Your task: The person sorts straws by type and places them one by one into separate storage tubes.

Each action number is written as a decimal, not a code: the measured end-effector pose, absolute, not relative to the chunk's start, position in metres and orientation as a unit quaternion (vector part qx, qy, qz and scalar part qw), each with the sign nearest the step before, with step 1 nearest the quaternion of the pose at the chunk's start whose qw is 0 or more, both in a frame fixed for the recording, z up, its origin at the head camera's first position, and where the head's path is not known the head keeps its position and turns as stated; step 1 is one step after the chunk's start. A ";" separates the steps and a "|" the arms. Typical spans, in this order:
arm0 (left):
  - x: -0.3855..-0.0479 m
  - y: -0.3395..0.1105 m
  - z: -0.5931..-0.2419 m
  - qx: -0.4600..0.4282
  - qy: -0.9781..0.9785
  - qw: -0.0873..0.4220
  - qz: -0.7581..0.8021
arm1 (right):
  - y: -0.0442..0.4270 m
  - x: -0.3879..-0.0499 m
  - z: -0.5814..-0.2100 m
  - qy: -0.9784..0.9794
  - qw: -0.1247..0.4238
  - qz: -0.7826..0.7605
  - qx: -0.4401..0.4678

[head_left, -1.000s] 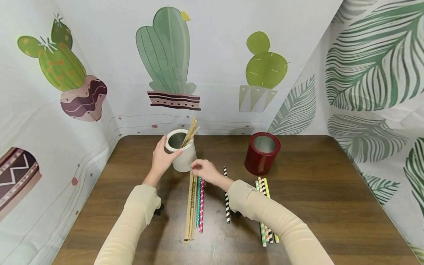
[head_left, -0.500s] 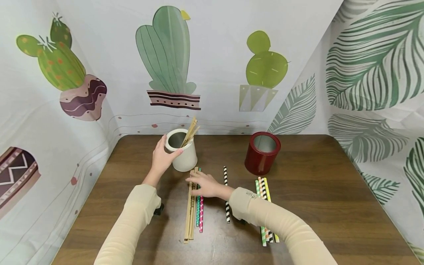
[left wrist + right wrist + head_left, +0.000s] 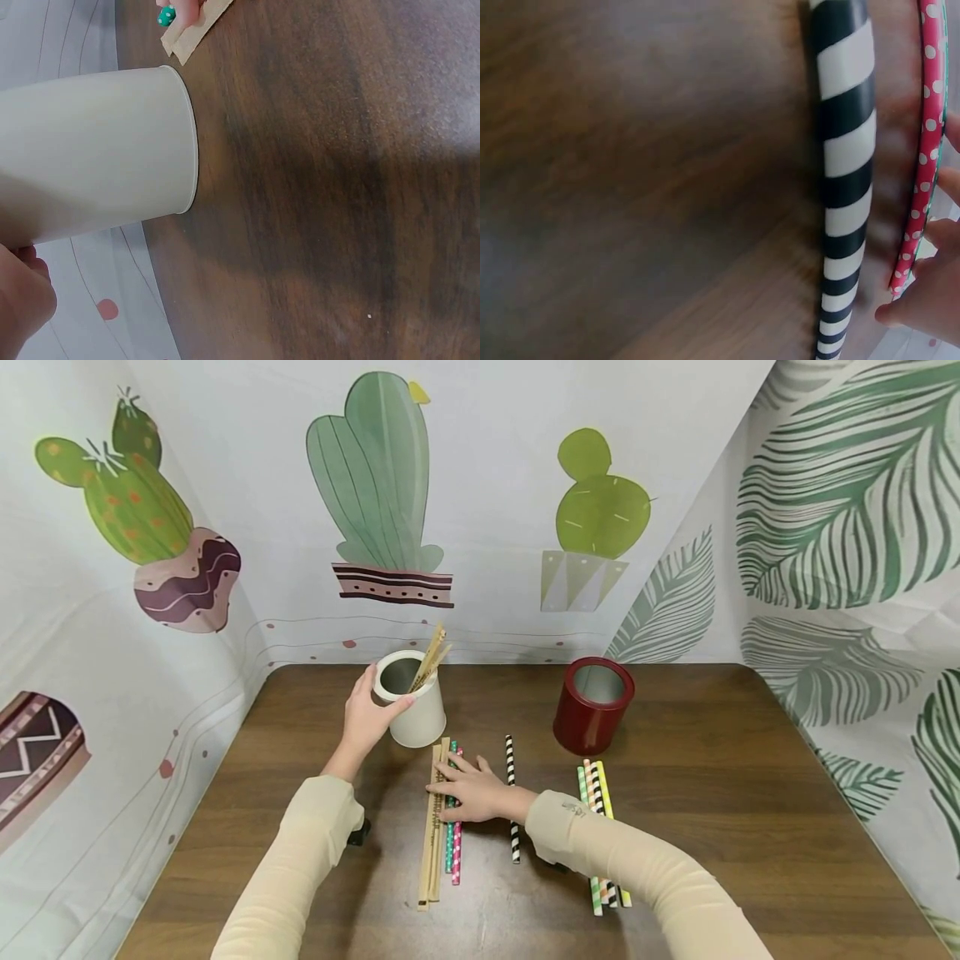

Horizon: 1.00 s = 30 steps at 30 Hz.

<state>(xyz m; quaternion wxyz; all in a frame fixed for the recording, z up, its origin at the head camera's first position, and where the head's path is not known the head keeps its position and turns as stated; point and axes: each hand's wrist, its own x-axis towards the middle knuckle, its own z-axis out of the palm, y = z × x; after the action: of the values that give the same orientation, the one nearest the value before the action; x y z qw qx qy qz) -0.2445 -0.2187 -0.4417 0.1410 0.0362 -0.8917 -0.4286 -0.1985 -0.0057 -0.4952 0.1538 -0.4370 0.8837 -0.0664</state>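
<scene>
My left hand (image 3: 366, 717) grips the white can (image 3: 418, 720) at its rim, fingers on the far left side and thumb across the front. Tan paper-sleeved sticks (image 3: 429, 658) lean inside the can toward its right. My right hand (image 3: 476, 792) is spread, palm down, over a row lying in front of the can. That row has tan paper-sleeved sticks (image 3: 427, 868), a green dotted straw (image 3: 448, 853) and a pink dotted straw (image 3: 456, 864). In the right wrist view, fingers are beside the pink straw (image 3: 928, 124); whether they press on the row is unclear.
A black-and-white striped straw (image 3: 511, 760) lies alone, partly under the right wrist. A red can (image 3: 588, 722) stands at the back right. In front of it several striped straws (image 3: 597, 893) lie together, partly under the sleeve. A patterned cloth (image 3: 495, 527) hangs behind the table (image 3: 712, 827).
My right hand has drawn back from the base of the white can toward the right and nearer me, its fingers spreading over the row. The left hand has stayed on the can.
</scene>
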 end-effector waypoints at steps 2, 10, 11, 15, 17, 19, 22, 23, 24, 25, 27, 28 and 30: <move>-0.245 -0.218 -0.442 0.036 -0.893 0.139 -0.427 | -0.003 -0.198 -0.494 0.884 0.153 -0.066 -0.438; -0.246 -0.219 -0.443 0.037 -0.897 0.139 -0.418 | 0.009 -0.196 -0.488 0.880 0.166 -0.070 -0.440; -0.246 -0.219 -0.444 0.036 -0.897 0.139 -0.417 | 0.011 -0.196 -0.488 0.879 0.168 -0.071 -0.441; -0.245 -0.219 -0.444 0.035 -0.897 0.139 -0.417 | 0.017 -0.196 -0.488 0.873 0.175 -0.078 -0.449; -0.245 -0.219 -0.443 0.035 -0.897 0.139 -0.419 | 0.020 -0.196 -0.488 0.871 0.180 -0.083 -0.450; -0.245 -0.219 -0.443 0.035 -0.896 0.139 -0.421 | 0.022 -0.196 -0.489 0.869 0.184 -0.086 -0.451; -0.245 -0.219 -0.443 0.036 -0.894 0.139 -0.424 | 0.025 -0.196 -0.490 0.868 0.189 -0.092 -0.450; -0.245 -0.219 -0.443 0.036 -0.894 0.138 -0.425 | 0.026 -0.197 -0.490 0.868 0.188 -0.095 -0.449; -0.245 -0.219 -0.443 0.036 -0.894 0.137 -0.426 | 0.027 -0.197 -0.490 0.869 0.186 -0.101 -0.447; -0.245 -0.219 -0.443 0.036 -0.893 0.137 -0.427 | 0.028 -0.197 -0.490 0.870 0.181 -0.108 -0.446; -0.245 -0.219 -0.443 0.036 -0.892 0.136 -0.429 | 0.028 -0.198 -0.489 0.872 0.165 -0.130 -0.443; -0.245 -0.219 -0.443 0.035 -0.892 0.137 -0.429 | 0.028 -0.199 -0.489 0.874 0.153 -0.142 -0.439; -0.245 -0.219 -0.444 0.035 -0.891 0.138 -0.430 | 0.028 -0.200 -0.489 0.876 0.121 -0.173 -0.433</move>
<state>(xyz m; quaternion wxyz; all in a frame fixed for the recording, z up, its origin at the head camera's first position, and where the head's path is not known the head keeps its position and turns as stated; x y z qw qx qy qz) -0.2447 -0.2191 -0.4436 0.1377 0.0354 -0.8914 -0.4303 -0.1999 0.0276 -0.4888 0.1208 -0.4329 0.8764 -0.1728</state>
